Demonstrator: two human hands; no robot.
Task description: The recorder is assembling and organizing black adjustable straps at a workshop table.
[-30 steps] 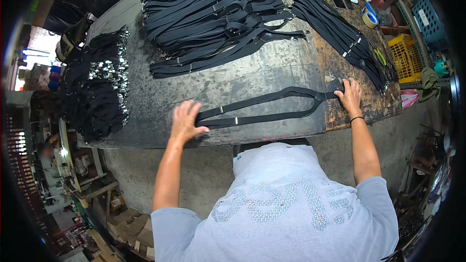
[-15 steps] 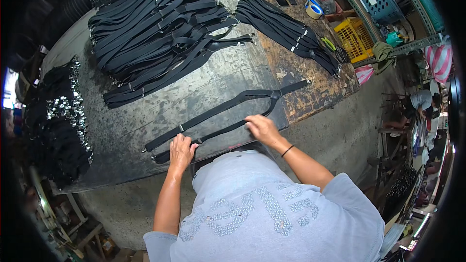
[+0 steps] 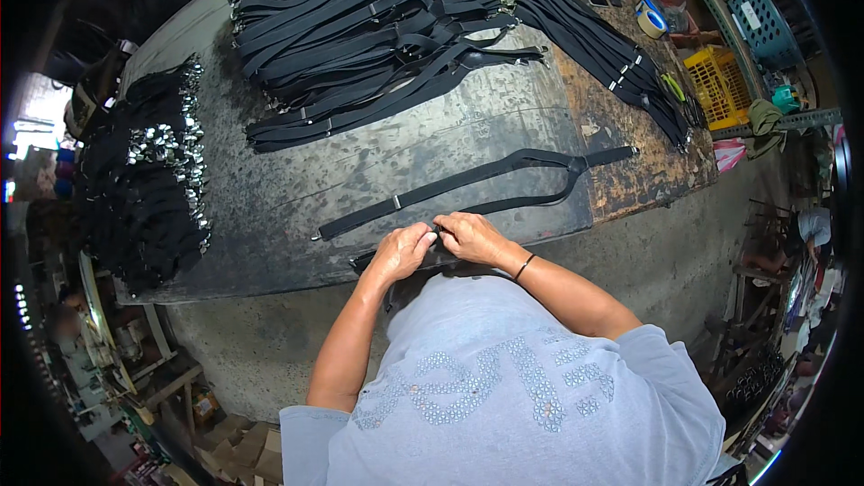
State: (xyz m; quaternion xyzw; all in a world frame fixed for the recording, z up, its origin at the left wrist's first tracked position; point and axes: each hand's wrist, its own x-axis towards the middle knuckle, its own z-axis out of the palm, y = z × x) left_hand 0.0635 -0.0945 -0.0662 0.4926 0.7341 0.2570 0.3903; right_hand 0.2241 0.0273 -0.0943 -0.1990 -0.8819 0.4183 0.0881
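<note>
Currently spread out: one set of black suspenders (image 3: 454, 180) across the middle of the frame, on the table (image 3: 270, 202), with its fork (image 3: 578, 165) right of centre and its single tail reaching onto the bare wood.
Far strap (image 3: 360, 214): fairly flat, running down to the left, with a metal slider (image 3: 397, 202) on it and an end clip (image 3: 316, 235) at its tip.
Near strap (image 3: 531, 202): curves from the fork toward the lower middle and goes under the fingers.
Left hand (image 3: 400, 254): fingers bent, pinching the near strap.
Right hand (image 3: 477, 239): closed likewise, its fingertips meeting the left's; whether webbing or metal is between them, I cannot tell.
Heaps: a big heap of suspenders (image 3: 360, 31) in the upper middle, a bundle of suspenders (image 3: 598, 49) at upper right, a dark pile with shiny metal parts (image 3: 135, 216) at left.
Progress: probably partway through this one set; the far strap lies straight, the near strap remains in handling. How much of the heaps has been dealt with does not show.
Changed since half a second ago: the hands stood apart along the near strap and have now come together; the fork and far strap lie much as before, while the view has swung, putting the heaps further right in the frame.
</note>
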